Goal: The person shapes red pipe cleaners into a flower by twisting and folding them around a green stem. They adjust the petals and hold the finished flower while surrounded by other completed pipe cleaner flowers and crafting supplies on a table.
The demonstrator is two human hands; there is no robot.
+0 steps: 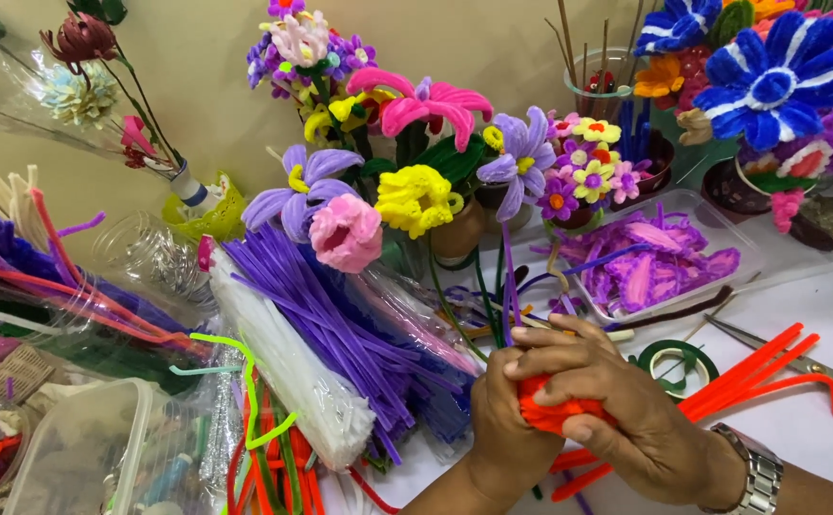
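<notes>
Both hands meeting low centre of frame. Left hand [507, 401] clenching orange pipe-cleaner bundle [560, 412] from below; right hand [617, 401] wrapping over top, also grasping. Loose orange stems [760, 372] trailing toward right edge, beside scissors [798, 358]. Am holding bundle between palms, long axis running left-right.

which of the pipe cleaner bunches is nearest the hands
The loose orange pipe cleaners on the table, running right up to the right hand; the purple bundle and white bundle lie farther left.
</notes>
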